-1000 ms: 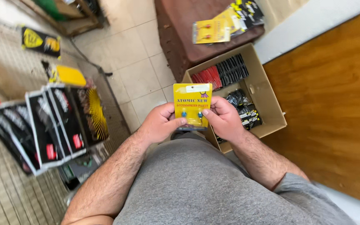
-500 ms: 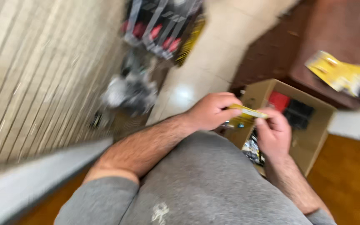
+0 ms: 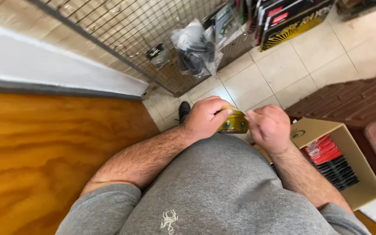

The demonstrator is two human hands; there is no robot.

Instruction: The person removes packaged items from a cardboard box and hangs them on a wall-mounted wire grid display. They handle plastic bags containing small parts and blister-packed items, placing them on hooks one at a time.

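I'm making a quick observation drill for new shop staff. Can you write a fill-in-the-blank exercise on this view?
1. The left hand and right hand hold a small packet coloured ____.
2. The open cardboard box stands on the person's ____ side.
3. The clear plastic bag of dark items hangs on a wire ____.
4. The floor under the rack is laid with pale ____.

Missing words: yellow; right; grid; tiles
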